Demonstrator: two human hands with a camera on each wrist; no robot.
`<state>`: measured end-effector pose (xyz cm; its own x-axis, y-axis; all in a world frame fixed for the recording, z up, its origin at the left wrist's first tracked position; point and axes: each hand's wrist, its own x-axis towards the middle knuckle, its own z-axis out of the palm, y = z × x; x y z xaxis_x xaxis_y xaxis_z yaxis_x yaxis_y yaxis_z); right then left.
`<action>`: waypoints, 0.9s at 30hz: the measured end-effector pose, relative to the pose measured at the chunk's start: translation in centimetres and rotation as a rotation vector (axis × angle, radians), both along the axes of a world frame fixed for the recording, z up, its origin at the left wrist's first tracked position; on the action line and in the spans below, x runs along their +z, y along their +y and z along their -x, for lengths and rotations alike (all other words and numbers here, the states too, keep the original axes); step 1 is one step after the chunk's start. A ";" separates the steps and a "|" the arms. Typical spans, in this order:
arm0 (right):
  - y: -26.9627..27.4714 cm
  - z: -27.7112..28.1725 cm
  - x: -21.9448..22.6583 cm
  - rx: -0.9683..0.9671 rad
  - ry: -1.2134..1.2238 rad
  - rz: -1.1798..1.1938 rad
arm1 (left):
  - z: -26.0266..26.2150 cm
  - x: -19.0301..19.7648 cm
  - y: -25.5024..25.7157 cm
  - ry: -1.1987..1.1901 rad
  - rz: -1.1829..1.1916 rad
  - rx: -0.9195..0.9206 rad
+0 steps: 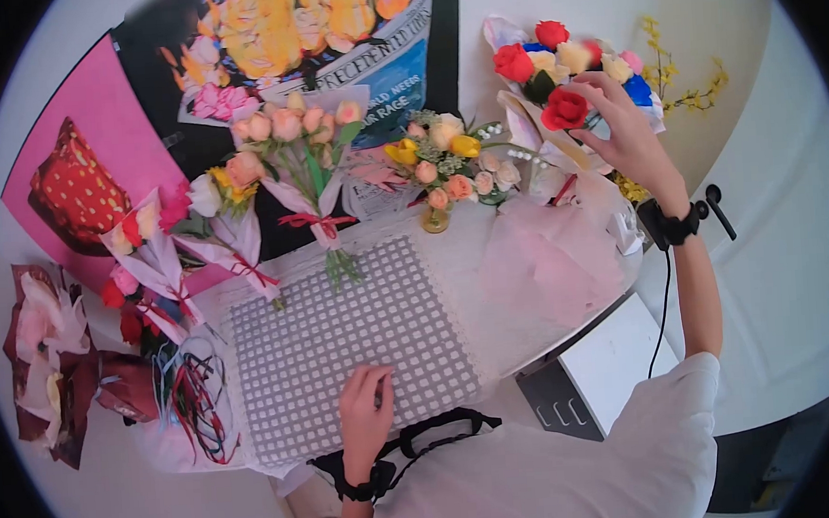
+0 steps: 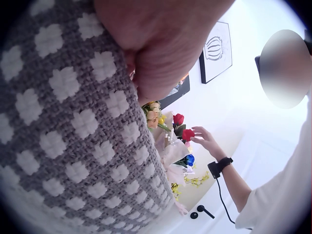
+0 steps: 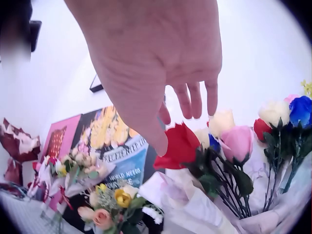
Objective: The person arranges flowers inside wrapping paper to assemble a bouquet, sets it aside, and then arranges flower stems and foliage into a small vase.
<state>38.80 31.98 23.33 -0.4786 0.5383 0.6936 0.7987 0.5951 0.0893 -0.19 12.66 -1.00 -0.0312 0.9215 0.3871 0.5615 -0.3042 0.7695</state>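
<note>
At the back right, my right hand (image 1: pixel 627 130) reaches over a large bouquet, its thumb and fingers spread around a red rose (image 1: pixel 565 108). In the right wrist view the thumb tip overlaps the petals of that red rose (image 3: pixel 179 147), while the other fingers extend above and behind it. The rose stands among cream, pink, red and blue roses in pale wrapping paper (image 3: pixel 180 207). My left hand (image 1: pixel 365 412) rests with loosely bent fingers on a grey-and-white checked cloth (image 1: pixel 330 345). That cloth fills much of the left wrist view.
Small wrapped bouquets (image 1: pixel 311 194) with red ribbons line the table's back left. A low arrangement (image 1: pixel 451 162) stands mid-back, beside pink tulle (image 1: pixel 547 260). Loose ribbons (image 1: pixel 200 396) lie at the left edge, near a dark-red wrapped bouquet (image 1: pixel 50 357). White drawers (image 1: pixel 596 362) stand at right.
</note>
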 end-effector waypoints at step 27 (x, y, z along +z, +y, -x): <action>13.2 -5.0 -1.4 -0.195 0.206 -0.343 | -0.2 -0.4 -0.3 0.047 0.003 0.021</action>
